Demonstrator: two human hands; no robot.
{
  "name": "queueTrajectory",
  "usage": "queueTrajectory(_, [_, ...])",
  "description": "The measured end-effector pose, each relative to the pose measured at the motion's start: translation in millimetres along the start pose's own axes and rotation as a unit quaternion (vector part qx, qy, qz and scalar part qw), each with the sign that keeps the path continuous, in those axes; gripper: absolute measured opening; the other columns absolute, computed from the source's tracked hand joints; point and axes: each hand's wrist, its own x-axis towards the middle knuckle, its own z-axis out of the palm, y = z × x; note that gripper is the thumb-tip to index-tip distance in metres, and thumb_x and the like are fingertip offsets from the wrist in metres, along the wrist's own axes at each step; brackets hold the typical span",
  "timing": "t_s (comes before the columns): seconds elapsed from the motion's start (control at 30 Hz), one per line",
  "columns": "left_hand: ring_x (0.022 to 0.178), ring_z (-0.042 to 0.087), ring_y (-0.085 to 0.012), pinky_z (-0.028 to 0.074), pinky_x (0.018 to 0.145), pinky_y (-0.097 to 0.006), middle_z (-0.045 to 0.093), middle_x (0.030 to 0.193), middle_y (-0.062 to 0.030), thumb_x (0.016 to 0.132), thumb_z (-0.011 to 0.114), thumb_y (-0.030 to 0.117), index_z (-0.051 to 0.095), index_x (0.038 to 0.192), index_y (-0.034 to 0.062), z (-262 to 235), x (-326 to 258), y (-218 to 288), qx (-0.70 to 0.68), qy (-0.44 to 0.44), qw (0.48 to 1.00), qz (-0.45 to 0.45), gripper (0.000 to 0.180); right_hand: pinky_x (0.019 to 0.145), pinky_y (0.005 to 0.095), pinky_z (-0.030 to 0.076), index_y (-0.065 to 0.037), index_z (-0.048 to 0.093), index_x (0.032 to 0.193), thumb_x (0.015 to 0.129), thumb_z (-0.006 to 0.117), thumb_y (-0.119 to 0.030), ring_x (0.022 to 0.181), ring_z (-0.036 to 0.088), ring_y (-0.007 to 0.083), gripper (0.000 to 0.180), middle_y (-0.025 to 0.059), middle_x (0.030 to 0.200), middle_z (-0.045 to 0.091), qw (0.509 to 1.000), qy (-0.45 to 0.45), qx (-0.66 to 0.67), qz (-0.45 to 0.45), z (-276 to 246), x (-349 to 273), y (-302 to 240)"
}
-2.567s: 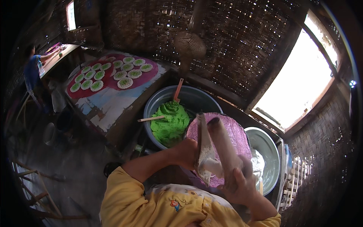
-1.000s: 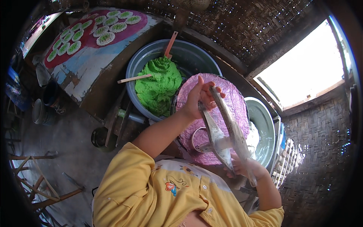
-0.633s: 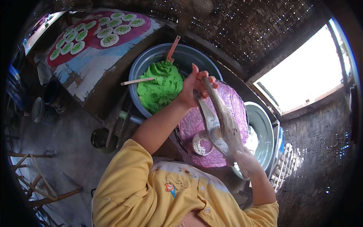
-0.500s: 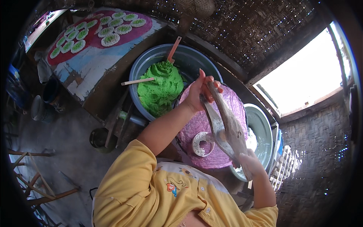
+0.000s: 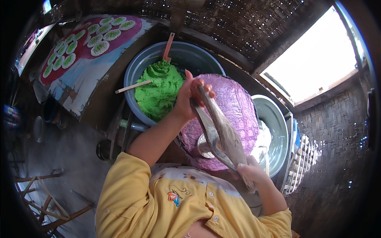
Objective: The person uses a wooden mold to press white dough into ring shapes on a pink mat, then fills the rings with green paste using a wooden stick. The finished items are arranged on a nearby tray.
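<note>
A long wooden hand press (image 5: 227, 131) made of two worn levers slants across the middle, above a round pink-purple covered board (image 5: 244, 107). My left hand (image 5: 189, 95) is closed around the far ends of both levers, with its thumb sticking up. At the near end, my right hand (image 5: 252, 171) grips the press where the levers come together. Under the press sits a small white ring-shaped piece (image 5: 204, 147) on the board, partly hidden by the lower lever. Whether it touches the press I cannot tell.
To the left, a blue-grey basin (image 5: 133, 67) holds bright green dough (image 5: 158, 89), a wooden stick (image 5: 134, 86) and an orange-pink spatula (image 5: 168, 47). A pale green basin (image 5: 279, 123) with white dough (image 5: 262, 139) stands right. Green-and-white lacy rounds (image 5: 100, 48) lie on a table at far left.
The press and both hands have shifted left relative to the board, and the press now covers more of the white ring. My grip stays the same. The whole view has shifted slightly.
</note>
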Motion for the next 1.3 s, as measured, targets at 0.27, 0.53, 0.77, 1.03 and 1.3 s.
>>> queueTrajectory(0.27, [0.123,0.042,-0.0300,0.030,0.104,-0.045,0.047,0.131,-0.0134,0.080,0.048,0.058,0.039,0.134,0.0044,34.5,-4.8,28.9,0.572,0.014,0.815,-0.092,0.076,0.062,0.0281,0.049,0.002,0.028,0.133,0.074,0.071,-0.033,0.080,0.056,0.0160,0.080,0.0117,0.101,0.053,0.982,0.056,0.078,-0.162,18.6,28.6,-33.1])
queueTrajectory(0.53, [0.125,0.040,-0.0250,0.030,0.105,-0.043,0.046,0.131,-0.0109,0.086,0.053,0.040,0.043,0.130,0.0087,-3.1,-65.5,22.2,0.780,-0.030,0.623,-0.060,0.055,0.070,0.0329,0.047,-0.005,0.064,0.100,0.083,0.063,-0.025,0.077,0.060,0.0204,0.026,0.0068,0.083,0.060,0.916,0.142,-0.309,-0.213,14.8,73.2,-25.6])
queueTrajectory(0.77, [0.091,0.063,-0.0227,0.043,0.090,-0.040,0.061,0.092,-0.0099,0.090,0.051,0.029,0.052,0.103,-0.0008,74.7,-94.4,77.6,0.609,0.147,0.777,-0.059,0.032,0.066,0.0367,0.048,-0.005,0.068,0.074,0.073,0.067,-0.019,0.073,0.060,0.0262,0.014,0.0073,0.076,0.060,0.815,0.244,-0.503,-0.151,3.2,92.5,5.8])
queueTrajectory(1.03, [0.092,0.061,-0.0221,0.031,0.101,-0.044,0.060,0.087,-0.0050,0.086,0.057,0.022,0.051,0.098,0.0052,88.8,-89.6,78.3,0.609,0.202,0.763,-0.077,0.021,0.066,0.0366,0.049,-0.007,0.067,0.070,0.070,0.062,-0.016,0.073,0.060,0.0252,0.010,0.0057,0.075,0.060,0.777,0.224,-0.543,-0.226,1.8,90.3,-5.4])
queueTrajectory(1.3, [0.090,0.062,-0.0231,0.031,0.101,-0.045,0.061,0.087,-0.0055,0.085,0.057,0.025,0.049,0.105,0.0048,83.6,-95.4,76.7,0.624,0.198,0.752,-0.072,0.029,0.065,0.0370,0.049,-0.007,0.066,0.067,0.068,0.061,-0.016,0.073,0.060,0.0248,0.010,0.0056,0.072,0.060,0.751,0.201,-0.590,-0.220,8.2,94.6,-15.5])
